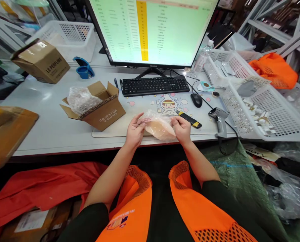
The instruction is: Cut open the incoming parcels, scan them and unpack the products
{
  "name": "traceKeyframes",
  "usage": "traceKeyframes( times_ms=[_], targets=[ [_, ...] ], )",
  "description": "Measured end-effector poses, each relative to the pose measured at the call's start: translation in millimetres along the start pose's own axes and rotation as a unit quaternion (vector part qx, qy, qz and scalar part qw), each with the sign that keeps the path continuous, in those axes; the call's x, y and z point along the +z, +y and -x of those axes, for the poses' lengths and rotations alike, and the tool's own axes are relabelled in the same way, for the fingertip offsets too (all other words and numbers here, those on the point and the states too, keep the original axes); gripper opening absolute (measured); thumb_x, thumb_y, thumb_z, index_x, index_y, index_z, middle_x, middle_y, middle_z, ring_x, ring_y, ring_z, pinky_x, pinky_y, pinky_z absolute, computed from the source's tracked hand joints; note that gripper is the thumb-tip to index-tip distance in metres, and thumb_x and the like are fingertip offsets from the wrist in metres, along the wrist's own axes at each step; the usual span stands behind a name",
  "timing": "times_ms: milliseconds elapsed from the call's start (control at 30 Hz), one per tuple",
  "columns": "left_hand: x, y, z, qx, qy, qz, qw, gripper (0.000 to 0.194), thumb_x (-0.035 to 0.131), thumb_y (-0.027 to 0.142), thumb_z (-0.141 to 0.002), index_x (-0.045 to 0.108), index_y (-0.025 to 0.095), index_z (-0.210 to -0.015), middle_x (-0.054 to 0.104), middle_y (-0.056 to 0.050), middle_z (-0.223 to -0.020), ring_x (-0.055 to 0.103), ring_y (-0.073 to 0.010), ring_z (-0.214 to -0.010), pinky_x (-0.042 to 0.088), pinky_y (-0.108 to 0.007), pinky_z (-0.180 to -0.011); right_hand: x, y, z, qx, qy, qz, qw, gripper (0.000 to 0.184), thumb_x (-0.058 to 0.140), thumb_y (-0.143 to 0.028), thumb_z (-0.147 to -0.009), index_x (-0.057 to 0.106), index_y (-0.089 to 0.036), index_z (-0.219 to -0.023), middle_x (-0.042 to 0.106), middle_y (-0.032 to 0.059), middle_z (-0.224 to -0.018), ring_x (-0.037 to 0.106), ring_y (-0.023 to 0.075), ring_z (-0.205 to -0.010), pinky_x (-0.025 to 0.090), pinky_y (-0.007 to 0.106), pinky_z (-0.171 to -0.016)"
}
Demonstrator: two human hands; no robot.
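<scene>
A clear plastic bag with something flat and peach-coloured inside point(160, 129) is stretched between my two hands above the front of the desk mat. My left hand point(135, 131) pinches its left end between thumb and fingers. On the other end, my right hand point(182, 128) is closed with the fingertips on the plastic. Just behind the right hand lies a black and yellow utility knife point(189, 119). To the left stands an opened cardboard box point(103, 114) with crumpled bubble wrap point(81, 99) bulging out of it.
Behind are a keyboard point(155, 85), a mouse point(196, 100) and a monitor point(152, 33). A barcode scanner point(219, 121) and white baskets point(286, 116) occupy the right. A closed carton point(41, 62), a blue container point(84, 70) and a brown package point(11, 134) are on the left.
</scene>
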State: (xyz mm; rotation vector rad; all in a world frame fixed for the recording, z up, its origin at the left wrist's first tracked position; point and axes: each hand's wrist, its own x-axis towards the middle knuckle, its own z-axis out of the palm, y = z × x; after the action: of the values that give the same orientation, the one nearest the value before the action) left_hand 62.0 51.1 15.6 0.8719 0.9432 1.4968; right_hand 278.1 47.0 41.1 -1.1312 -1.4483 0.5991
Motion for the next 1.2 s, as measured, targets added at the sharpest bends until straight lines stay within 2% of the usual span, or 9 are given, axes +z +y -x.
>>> traceKeyframes(
  times_ms=[167,300,433,567,667,833,1033,1133,1200],
  targets=[
    [14.3,1,0,0.113,0.069,-0.135,0.982,0.070,0.086,0.059,-0.075,0.063,0.023,-0.131,0.056,-0.014,-0.148,0.059,-0.0273,-0.130,0.053,-0.036,-0.101,6,2,-3,-0.181,0.042,0.125,0.975,0.032,0.056,-0.043,-0.104,0.078,-0.023,-0.096,0.078,0.0089,-0.084,0.073,0.0237,-0.078,0.058,0.040,-0.076],
    [22.3,0,-5,0.004,-0.002,-0.099,0.995,0.063,0.083,0.065,-0.074,0.062,0.019,-0.112,0.067,-0.011,-0.117,0.067,-0.0210,-0.093,0.057,-0.031,-0.075,11,3,2,-0.264,-0.085,0.144,0.950,0.023,0.060,-0.035,-0.102,0.076,-0.024,-0.091,0.079,0.0076,-0.088,0.074,0.0222,-0.086,0.058,0.040,-0.081],
    [16.6,-15,-9,-0.044,0.012,-0.098,0.994,0.058,0.091,0.056,-0.063,0.056,0.019,-0.089,0.063,-0.002,-0.080,0.060,-0.0149,-0.069,0.052,-0.027,-0.063,14,4,16,-0.199,-0.172,0.098,0.960,0.028,0.060,-0.039,-0.103,0.063,-0.023,-0.080,0.073,0.0060,-0.084,0.069,0.0215,-0.087,0.056,0.040,-0.086],
    [11.9,-23,-2,-0.045,-0.006,-0.093,0.995,0.063,0.094,0.048,-0.061,0.059,0.019,-0.105,0.070,-0.003,-0.088,0.067,-0.0184,-0.077,0.054,-0.028,-0.068,18,-1,22,-0.161,-0.165,0.200,0.952,0.037,0.062,-0.048,-0.102,0.054,-0.023,-0.077,0.064,0.0055,-0.077,0.059,0.0222,-0.079,0.048,0.038,-0.078],
    [12.9,-18,5,-0.014,-0.008,-0.112,0.994,0.048,0.088,0.052,-0.071,0.062,0.018,-0.094,0.069,-0.003,-0.082,0.065,-0.0179,-0.075,0.052,-0.029,-0.070,22,-8,17,-0.161,-0.164,0.312,0.922,0.036,0.066,-0.050,-0.099,0.055,-0.022,-0.080,0.063,0.0075,-0.080,0.055,0.0239,-0.080,0.043,0.037,-0.074],
    [11.9,-3,19,0.055,0.013,-0.145,0.988,0.048,0.079,0.065,-0.082,0.061,0.020,-0.082,0.062,-0.001,-0.073,0.055,-0.0166,-0.069,0.046,-0.029,-0.068,10,-20,5,-0.121,-0.277,0.223,0.927,0.040,0.056,-0.039,-0.104,0.047,-0.023,-0.068,0.054,0.0008,-0.067,0.049,0.0173,-0.066,0.035,0.032,-0.063],
    [0.0,10,25,0.134,0.035,-0.198,0.970,0.056,0.069,0.076,-0.087,0.061,0.022,-0.074,0.059,-0.004,-0.080,0.057,-0.0213,-0.081,0.051,-0.037,-0.086,-11,-20,0,-0.041,-0.149,0.104,0.983,0.045,0.058,-0.049,-0.100,0.046,-0.023,-0.066,0.049,-0.0025,-0.061,0.046,0.0146,-0.061,0.035,0.031,-0.060],
    [-3.6,14,18,0.178,-0.013,-0.260,0.949,0.050,0.068,0.069,-0.090,0.062,0.021,-0.075,0.065,-0.011,-0.111,0.061,-0.0275,-0.110,0.048,-0.042,-0.105,-11,-14,2,-0.038,-0.112,0.093,0.989,0.047,0.056,-0.053,-0.101,0.044,-0.023,-0.067,0.048,-0.0025,-0.061,0.046,0.0147,-0.061,0.036,0.031,-0.060],
    [-2.1,16,12,0.128,-0.058,-0.288,0.947,0.041,0.071,0.061,-0.089,0.067,0.021,-0.088,0.067,-0.012,-0.119,0.063,-0.0282,-0.109,0.049,-0.043,-0.104,-7,-9,3,-0.057,-0.106,0.093,0.988,0.046,0.055,-0.053,-0.102,0.044,-0.024,-0.068,0.048,-0.0021,-0.063,0.047,0.0152,-0.061,0.037,0.032,-0.060]
  ],
)
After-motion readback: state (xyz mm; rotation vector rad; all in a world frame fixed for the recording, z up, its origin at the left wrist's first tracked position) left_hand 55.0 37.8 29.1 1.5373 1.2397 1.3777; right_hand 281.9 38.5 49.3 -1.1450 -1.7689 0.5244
